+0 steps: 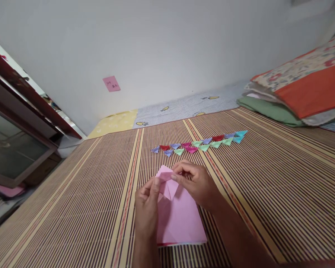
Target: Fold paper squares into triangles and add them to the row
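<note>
I am watching the left hand [147, 203] and right hand [197, 184] pinching the folded pink paper [169, 188] between thumbs and fingers, just above the pink paper stack [181, 219] on the striped mat [100, 186]; uneven thumb pressure is risking a skewed crease; a loosening pinch is risking the flap springing open.
</note>
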`<state>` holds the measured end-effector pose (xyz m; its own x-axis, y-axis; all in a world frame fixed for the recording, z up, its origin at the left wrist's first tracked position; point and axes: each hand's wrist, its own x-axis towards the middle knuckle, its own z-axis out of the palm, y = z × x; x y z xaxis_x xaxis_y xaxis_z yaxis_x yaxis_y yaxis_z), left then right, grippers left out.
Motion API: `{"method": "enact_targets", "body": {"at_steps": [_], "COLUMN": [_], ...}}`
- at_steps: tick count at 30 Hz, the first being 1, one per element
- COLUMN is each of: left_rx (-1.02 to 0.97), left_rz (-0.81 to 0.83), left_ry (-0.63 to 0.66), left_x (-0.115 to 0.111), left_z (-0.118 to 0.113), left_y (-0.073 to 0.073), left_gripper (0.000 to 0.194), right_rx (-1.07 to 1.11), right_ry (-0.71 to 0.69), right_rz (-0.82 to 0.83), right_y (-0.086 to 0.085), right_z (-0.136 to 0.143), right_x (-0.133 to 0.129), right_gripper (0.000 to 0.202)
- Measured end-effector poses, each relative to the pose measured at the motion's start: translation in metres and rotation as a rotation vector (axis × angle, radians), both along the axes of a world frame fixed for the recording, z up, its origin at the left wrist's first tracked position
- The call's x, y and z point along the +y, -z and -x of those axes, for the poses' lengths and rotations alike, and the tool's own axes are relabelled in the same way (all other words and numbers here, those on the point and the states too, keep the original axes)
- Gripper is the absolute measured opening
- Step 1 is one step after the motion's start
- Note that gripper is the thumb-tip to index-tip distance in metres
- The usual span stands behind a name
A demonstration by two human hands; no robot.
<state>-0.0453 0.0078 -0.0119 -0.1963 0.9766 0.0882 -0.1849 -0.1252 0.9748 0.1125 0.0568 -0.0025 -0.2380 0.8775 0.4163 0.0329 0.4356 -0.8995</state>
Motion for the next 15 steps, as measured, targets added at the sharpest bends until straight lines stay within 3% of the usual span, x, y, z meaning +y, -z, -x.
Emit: {"method": "enact_targets", "body": {"at_steps": [5, 10, 15], "left_rx": [0.105, 0.125, 0.140], "left_rz": [-0.098, -0.069, -0.038], "left_ry": [-0.091, -0.141, -0.157], "left_x": [0.0007, -0.0004, -0.0009], "left_z": [0.0010, 0.0000, -0.0026], "left_y": [0.0022, 0.0044, -0.0016], "left_gripper": [0.014, 0.015, 0.021], "right_rx": [0.118, 0.219, 0.181], "right_ry": [-0.098, -0.154, -0.143], "right_rz": [0.121, 0.197, 0.134], "right_y": [0.0029, 0.0077, 0.0082], "right_z": [0.0062, 0.0093, 0.0075], "right_x": [-0.0010, 0.0007, 0.0023], "right_gripper": [0.017, 0.022, 0.019]}}
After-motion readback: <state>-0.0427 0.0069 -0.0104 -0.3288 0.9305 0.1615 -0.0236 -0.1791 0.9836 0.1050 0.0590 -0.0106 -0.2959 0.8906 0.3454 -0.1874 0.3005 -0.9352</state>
